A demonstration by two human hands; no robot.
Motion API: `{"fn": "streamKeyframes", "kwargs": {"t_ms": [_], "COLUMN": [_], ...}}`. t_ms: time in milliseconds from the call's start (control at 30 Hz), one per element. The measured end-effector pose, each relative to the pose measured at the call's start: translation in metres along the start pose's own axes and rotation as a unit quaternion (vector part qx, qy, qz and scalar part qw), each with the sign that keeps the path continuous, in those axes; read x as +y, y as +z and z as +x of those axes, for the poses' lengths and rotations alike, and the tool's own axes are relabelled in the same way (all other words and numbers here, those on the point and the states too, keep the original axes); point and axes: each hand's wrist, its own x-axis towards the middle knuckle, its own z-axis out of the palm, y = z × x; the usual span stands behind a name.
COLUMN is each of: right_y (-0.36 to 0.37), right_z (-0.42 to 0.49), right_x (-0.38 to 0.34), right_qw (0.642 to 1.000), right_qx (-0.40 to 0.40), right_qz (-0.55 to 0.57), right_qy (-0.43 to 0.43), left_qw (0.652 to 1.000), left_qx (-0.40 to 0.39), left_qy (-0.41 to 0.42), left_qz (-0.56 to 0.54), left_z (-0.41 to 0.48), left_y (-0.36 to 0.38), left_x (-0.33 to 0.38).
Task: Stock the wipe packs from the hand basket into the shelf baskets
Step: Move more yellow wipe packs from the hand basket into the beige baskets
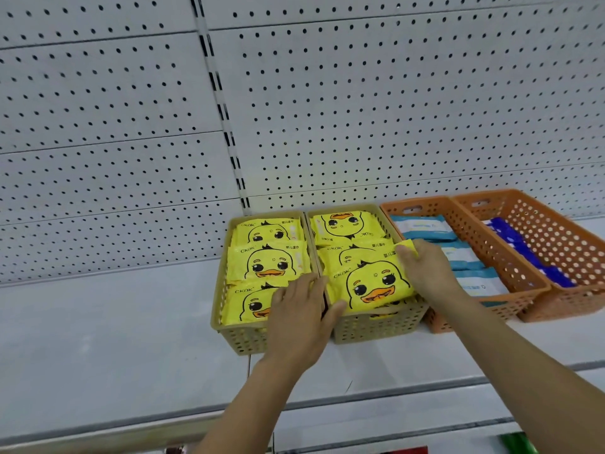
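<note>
Two beige shelf baskets stand side by side, the left one [229, 335] and the right one [376, 329], both filled with yellow duck-print wipe packs. The front pack [370, 286] of the right basket lies tilted on top of the others. My right hand [425, 273] grips its right edge, thumb on top. My left hand [301, 312] lies flat across the wall between the two baskets. Its fingers cover the front pack [248, 306] of the left basket and its thumb touches the tilted pack's lower left corner. The hand basket is out of view.
Right of the beige baskets stand two orange baskets, one [510, 290] with light blue packs and one [556, 306] with dark blue packs along its left side. The grey shelf [114, 322] stretches to the left. A pegboard wall [327, 109] rises behind.
</note>
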Motion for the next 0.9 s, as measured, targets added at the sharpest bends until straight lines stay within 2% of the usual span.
{"fn": "streamKeyframes", "kwargs": {"t_ms": [67, 133, 200, 267, 367, 433, 500, 633, 733, 833, 900], "right_y": [0.003, 0.007, 0.012, 0.011, 0.005, 0.003, 0.004, 0.003, 0.001, 0.002, 0.009], "right_z": [-0.003, -0.009, -0.016, -0.023, -0.032, -0.036, -0.034, -0.023, -0.027, -0.051, -0.075], "right_x": [-0.002, 0.000, 0.004, 0.005, 0.007, 0.006, 0.002, -0.002, 0.008, 0.022, 0.031], "right_qw": [0.998, 0.984, 0.949, 0.919, 0.928, 0.910, 0.894, 0.883, 0.910, 0.929, 0.927], "right_qx": [0.003, 0.017, 0.038, 0.002, -0.148, -0.245, -0.291, -0.324, -0.257, -0.107, 0.012], "right_qz": [-0.067, -0.164, -0.273, -0.343, -0.312, -0.321, -0.334, -0.335, -0.305, -0.273, -0.260], "right_qy": [-0.018, -0.075, -0.153, -0.193, -0.137, -0.095, -0.071, -0.062, -0.114, -0.226, -0.271], "left_qw": [1.000, 0.999, 0.997, 0.991, 0.987, 0.983, 0.980, 0.976, 0.977, 0.981, 0.986], "left_qx": [0.021, 0.017, -0.015, -0.045, -0.068, -0.059, -0.073, -0.107, -0.098, -0.085, -0.067], "left_qy": [0.009, 0.033, 0.080, 0.126, 0.138, 0.152, 0.171, 0.171, 0.173, 0.165, 0.153], "left_qz": [-0.004, -0.007, -0.008, 0.009, 0.051, 0.081, 0.078, 0.078, 0.071, 0.056, 0.022], "left_z": [0.000, 0.001, 0.002, 0.003, 0.006, 0.006, 0.010, 0.016, 0.013, 0.001, -0.011], "left_y": [0.001, -0.002, -0.005, -0.005, 0.000, 0.002, 0.001, -0.006, -0.010, -0.013, -0.013], "left_x": [-0.001, 0.002, 0.008, 0.014, 0.016, 0.015, 0.014, 0.015, 0.014, 0.010, 0.003]}}
